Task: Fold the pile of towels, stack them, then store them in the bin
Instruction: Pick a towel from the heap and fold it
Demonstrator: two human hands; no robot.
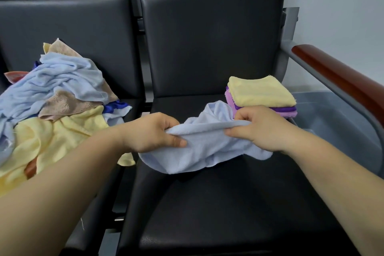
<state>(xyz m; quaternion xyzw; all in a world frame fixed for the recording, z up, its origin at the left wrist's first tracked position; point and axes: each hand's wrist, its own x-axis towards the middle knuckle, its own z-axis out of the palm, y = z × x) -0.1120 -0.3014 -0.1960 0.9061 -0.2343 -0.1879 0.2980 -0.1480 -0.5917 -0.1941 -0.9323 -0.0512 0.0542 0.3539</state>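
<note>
A crumpled light blue towel (199,147) hangs over the middle of the black seat (207,203). My left hand (153,133) grips its upper edge at the left and my right hand (259,127) pinches the same edge at the right. Behind my right hand a stack of folded towels (261,93) rests on the seat, yellow on top with purple and pink ones beneath. On the neighbouring seat to the left lies the pile of unfolded towels (58,97) in light blue, yellow, tan and dark blue. A grey bin (332,114) sits at the right, beyond the seat.
The black backrests (207,43) rise behind both seats. A reddish-brown armrest (342,81) on a grey metal frame runs along the right, above the bin. A white wall (342,6) stands at the far right.
</note>
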